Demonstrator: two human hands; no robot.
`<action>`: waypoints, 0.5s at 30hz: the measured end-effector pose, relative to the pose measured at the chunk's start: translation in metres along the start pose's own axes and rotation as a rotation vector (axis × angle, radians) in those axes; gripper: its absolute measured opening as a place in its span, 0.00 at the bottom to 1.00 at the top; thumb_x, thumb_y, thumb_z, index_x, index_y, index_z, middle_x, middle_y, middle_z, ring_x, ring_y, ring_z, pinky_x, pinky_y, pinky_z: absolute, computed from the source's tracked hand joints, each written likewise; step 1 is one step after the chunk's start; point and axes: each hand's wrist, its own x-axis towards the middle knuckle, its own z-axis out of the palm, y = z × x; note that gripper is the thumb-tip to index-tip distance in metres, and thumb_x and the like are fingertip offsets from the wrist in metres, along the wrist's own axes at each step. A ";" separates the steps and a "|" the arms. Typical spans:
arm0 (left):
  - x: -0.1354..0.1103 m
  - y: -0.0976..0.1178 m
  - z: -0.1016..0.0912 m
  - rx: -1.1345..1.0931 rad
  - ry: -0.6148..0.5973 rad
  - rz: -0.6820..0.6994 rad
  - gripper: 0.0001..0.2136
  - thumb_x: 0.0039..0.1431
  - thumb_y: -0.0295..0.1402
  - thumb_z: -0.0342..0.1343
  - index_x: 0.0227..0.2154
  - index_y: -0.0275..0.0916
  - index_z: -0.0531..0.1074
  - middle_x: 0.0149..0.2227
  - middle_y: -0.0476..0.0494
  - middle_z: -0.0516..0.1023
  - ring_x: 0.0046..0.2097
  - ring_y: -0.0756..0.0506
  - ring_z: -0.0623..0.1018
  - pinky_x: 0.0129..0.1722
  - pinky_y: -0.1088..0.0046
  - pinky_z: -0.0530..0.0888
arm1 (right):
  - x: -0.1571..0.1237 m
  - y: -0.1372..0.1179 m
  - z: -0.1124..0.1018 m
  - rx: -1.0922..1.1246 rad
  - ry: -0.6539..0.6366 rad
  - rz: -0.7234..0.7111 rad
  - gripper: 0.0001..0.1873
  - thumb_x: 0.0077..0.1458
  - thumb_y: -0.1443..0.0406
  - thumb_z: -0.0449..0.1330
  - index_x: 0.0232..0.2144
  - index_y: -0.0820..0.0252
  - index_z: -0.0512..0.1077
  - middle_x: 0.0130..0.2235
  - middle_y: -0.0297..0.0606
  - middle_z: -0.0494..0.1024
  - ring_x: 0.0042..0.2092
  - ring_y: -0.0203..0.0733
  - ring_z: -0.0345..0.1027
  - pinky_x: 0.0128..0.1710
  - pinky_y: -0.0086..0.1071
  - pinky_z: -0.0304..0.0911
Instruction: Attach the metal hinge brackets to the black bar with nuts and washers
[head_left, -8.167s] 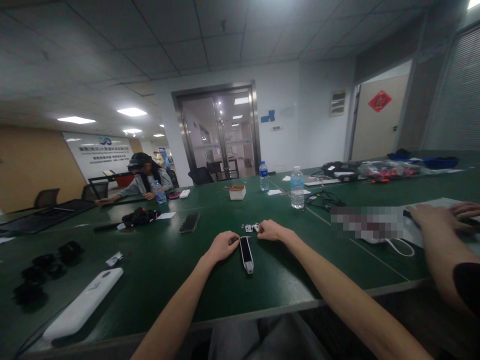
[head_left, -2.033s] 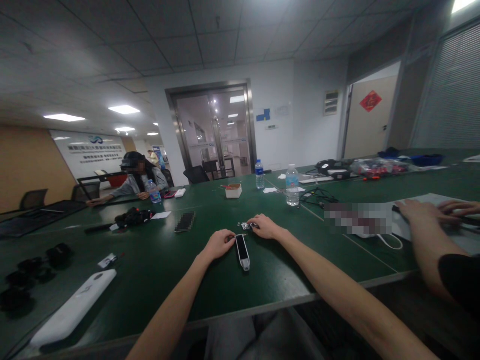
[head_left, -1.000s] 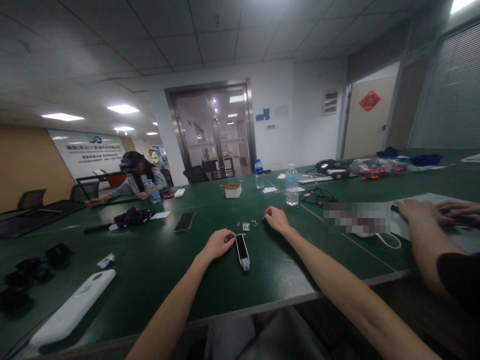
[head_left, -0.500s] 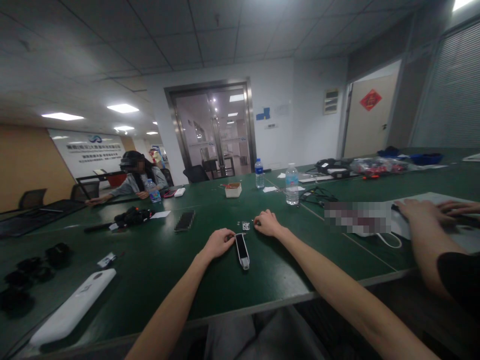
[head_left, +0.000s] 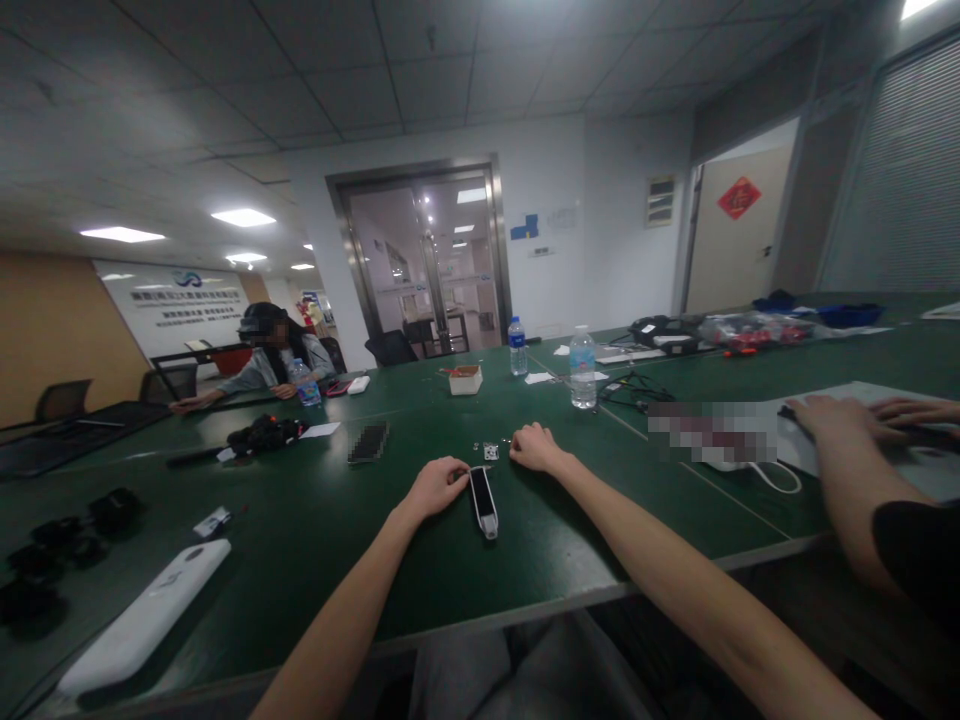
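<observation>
L hand [head_left: 435,487] on black device [head_left: 484,500], grip unclear; R hand [head_left: 534,447] curled by tiny parts [head_left: 491,451], contents hidden.

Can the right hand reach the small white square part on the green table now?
Probably yes: the right hand lies just beside the small white square part, with nothing large between them.

The device [head_left: 484,500] lies on the table [head_left: 315,540], just right of the left hand [head_left: 435,485]. Small parts [head_left: 491,451] lie behind it, just left of the right hand [head_left: 534,447]. A phone [head_left: 368,442] lies behind and left of the left hand. A box [head_left: 465,380] and a bottle [head_left: 583,368] stand well behind the right hand. A case [head_left: 146,618] lies far left of the left hand.
</observation>
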 end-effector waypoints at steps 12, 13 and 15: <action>0.001 -0.003 0.002 0.003 0.003 0.008 0.12 0.61 0.37 0.51 0.40 0.39 0.76 0.32 0.46 0.75 0.32 0.47 0.72 0.34 0.72 0.69 | 0.002 0.002 0.000 0.055 -0.070 0.018 0.12 0.50 0.57 0.59 0.29 0.58 0.80 0.38 0.47 0.79 0.46 0.52 0.68 0.43 0.39 0.61; 0.001 -0.003 0.001 0.003 0.004 0.009 0.12 0.61 0.37 0.51 0.40 0.39 0.76 0.32 0.46 0.75 0.32 0.47 0.72 0.34 0.72 0.68 | 0.003 0.002 0.001 0.066 -0.071 0.014 0.12 0.50 0.58 0.60 0.29 0.58 0.79 0.38 0.46 0.79 0.45 0.52 0.69 0.43 0.38 0.61; 0.001 -0.003 0.001 0.003 0.006 0.009 0.12 0.61 0.37 0.51 0.40 0.39 0.76 0.32 0.47 0.74 0.32 0.47 0.72 0.34 0.73 0.68 | 0.003 0.002 0.001 0.094 -0.074 0.004 0.11 0.50 0.59 0.60 0.28 0.58 0.79 0.37 0.46 0.79 0.44 0.51 0.69 0.43 0.37 0.61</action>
